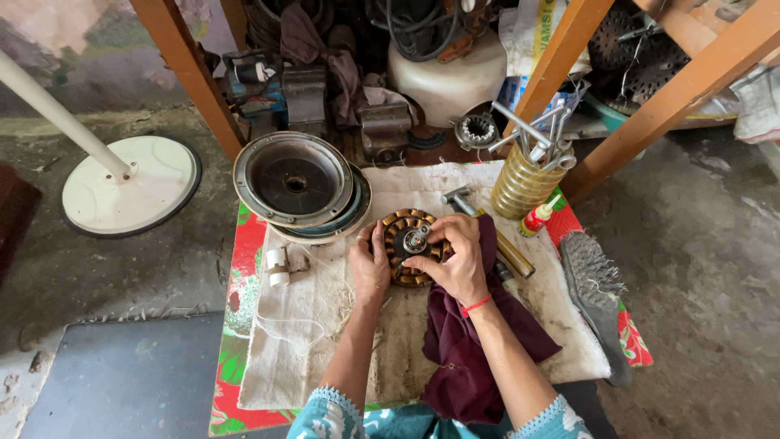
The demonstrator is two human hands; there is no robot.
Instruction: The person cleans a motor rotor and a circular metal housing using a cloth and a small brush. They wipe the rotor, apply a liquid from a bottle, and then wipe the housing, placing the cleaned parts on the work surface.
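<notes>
A round motor stator with copper windings and a steel shaft in its middle [409,237] rests on a pale cloth [309,325] over the low table. My left hand [370,262] grips its left rim. My right hand [461,254], with a red thread at the wrist, covers its right side, fingers on the windings. A maroon rag [463,341] lies under my right forearm.
Stacked round metal fan covers [296,185] sit at the table's back left. A hammer [487,232], a ribbed yellow jar of tools [524,183], a small red-capped bottle [539,218] and a wire brush [593,284] lie to the right. Orange wooden legs and a white fan base [130,183] stand around.
</notes>
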